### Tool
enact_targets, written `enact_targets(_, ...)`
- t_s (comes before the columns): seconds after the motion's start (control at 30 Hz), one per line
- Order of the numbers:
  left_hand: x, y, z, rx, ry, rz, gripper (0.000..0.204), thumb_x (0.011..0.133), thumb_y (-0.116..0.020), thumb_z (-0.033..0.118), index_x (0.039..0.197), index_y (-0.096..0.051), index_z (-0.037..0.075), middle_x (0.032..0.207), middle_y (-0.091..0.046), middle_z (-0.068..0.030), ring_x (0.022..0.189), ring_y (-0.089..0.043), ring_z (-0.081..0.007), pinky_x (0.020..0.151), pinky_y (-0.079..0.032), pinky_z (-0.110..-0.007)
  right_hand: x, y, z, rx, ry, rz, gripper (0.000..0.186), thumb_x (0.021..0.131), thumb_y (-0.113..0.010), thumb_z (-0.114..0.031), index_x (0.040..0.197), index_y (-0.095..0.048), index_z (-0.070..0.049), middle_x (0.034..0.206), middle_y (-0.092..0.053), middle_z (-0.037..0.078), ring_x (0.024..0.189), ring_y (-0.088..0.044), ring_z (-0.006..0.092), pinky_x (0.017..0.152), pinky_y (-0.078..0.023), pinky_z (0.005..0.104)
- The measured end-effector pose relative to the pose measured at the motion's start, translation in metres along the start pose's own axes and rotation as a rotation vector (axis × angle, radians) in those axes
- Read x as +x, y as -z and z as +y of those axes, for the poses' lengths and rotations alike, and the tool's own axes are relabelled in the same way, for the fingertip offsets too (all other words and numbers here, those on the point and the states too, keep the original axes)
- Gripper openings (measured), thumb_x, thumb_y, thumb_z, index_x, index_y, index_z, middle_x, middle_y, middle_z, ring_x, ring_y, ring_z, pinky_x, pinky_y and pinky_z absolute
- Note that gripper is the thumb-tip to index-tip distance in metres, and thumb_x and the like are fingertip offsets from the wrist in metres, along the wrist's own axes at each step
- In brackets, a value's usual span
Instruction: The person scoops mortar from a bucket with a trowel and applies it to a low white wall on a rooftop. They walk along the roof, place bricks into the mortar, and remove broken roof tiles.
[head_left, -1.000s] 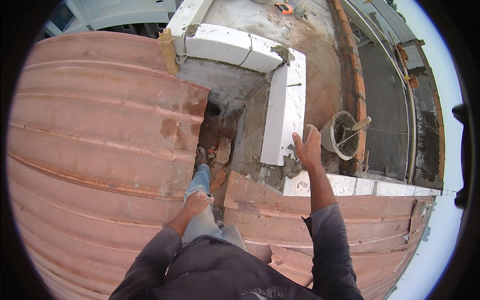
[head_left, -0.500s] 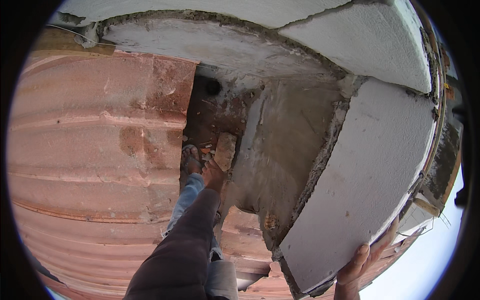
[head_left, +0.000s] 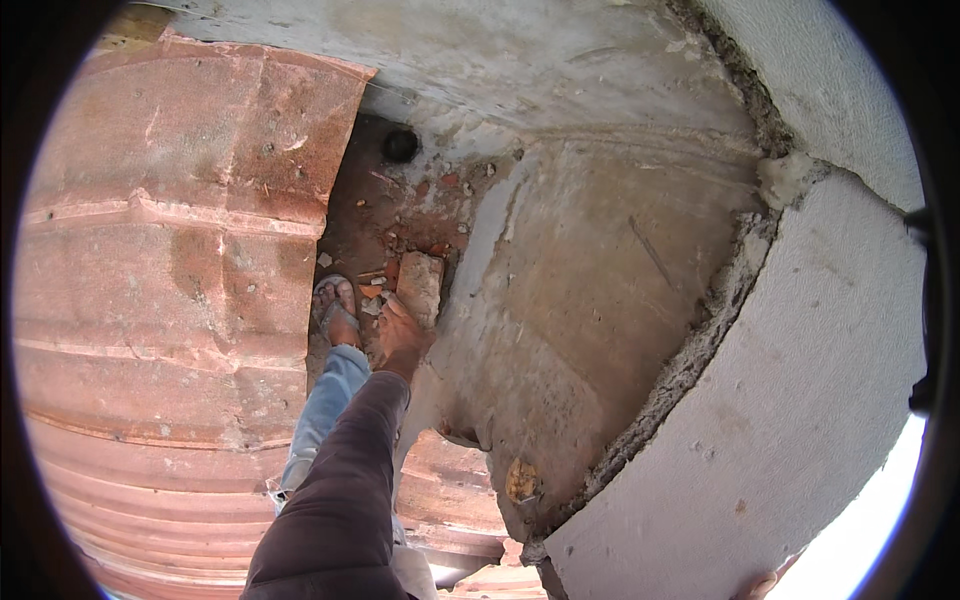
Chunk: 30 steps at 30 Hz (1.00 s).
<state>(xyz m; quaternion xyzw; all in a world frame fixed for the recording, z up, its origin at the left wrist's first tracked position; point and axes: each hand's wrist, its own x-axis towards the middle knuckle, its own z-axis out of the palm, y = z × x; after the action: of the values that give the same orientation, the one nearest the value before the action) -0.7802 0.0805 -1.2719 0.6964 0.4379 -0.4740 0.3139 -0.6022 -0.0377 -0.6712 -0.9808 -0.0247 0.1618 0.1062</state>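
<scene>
My left hand (head_left: 401, 335), at the end of a dark sleeve, reaches down to the ground in the narrow gap. Its fingers are drawn together and point down among small rubble pieces (head_left: 372, 292); whatever they may pinch is too small to make out. A rough, mortar-crusted brick piece (head_left: 420, 285) lies right against that hand. Of my right hand (head_left: 762, 586), only a bit of finger shows at the lower edge, by the outer edge of the white wall top (head_left: 720, 420). My sandalled foot (head_left: 338, 297) stands left of the rubble.
Rusty red corrugated metal sheeting (head_left: 180, 270) with a sharp edge borders the gap on the left. A bare cement wall (head_left: 610, 270) slopes down on the right. A dark round hole (head_left: 400, 146) sits at the gap's far end. Another metal sheet (head_left: 455, 485) lies nearer.
My view has dropped closer and shifted right, so the gap appears larger. My left hand stays low beside the brick piece. The right hand has mostly slipped out of view.
</scene>
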Motion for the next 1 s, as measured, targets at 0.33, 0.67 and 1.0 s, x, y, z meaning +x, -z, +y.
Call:
enact_targets(0.33,-0.017,0.105,0.059,-0.756,-0.086,0.298,0.111,0.074,-0.092,0.046,0.152,-0.028,0.000,0.143,-0.048,-0.0247,0.135,-0.051,-0.0381,0.108,-0.046,-0.050,0.010,0.008,0.002,0.017,-0.029,-0.043,0.097,0.105,-0.034,-0.064,0.161,-0.014,0.014,0.163,-0.024,0.039,0.152,-0.026,0.0510,0.123,-0.022,0.0613)
enact_targets(0.67,0.042,0.197,0.132,-0.607,-0.345,0.098,0.111,0.084,-0.077,0.068,0.163,-0.034,0.005,0.162,-0.042,-0.0254,0.149,-0.044,-0.0398,0.122,-0.040,-0.047,0.001,-0.011,0.020,0.053,-0.014,0.245,0.096,0.101,-0.049,-0.064,0.158,-0.028,0.011,0.149,-0.047,0.037,0.141,-0.047,0.0442,0.116,-0.036,0.0586)
enact_targets(1.0,-0.177,0.210,-0.108,0.321,-0.199,-0.418,0.093,0.091,-0.069,0.066,0.156,-0.047,0.004,0.157,-0.052,-0.0186,0.141,-0.054,-0.0343,0.117,-0.045,-0.043,0.002,0.001,0.016,0.125,-0.075,0.192,0.113,0.089,-0.070,-0.053,0.162,-0.012,0.011,0.148,-0.039,0.040,0.136,-0.046,0.0547,0.115,-0.038,0.0556)
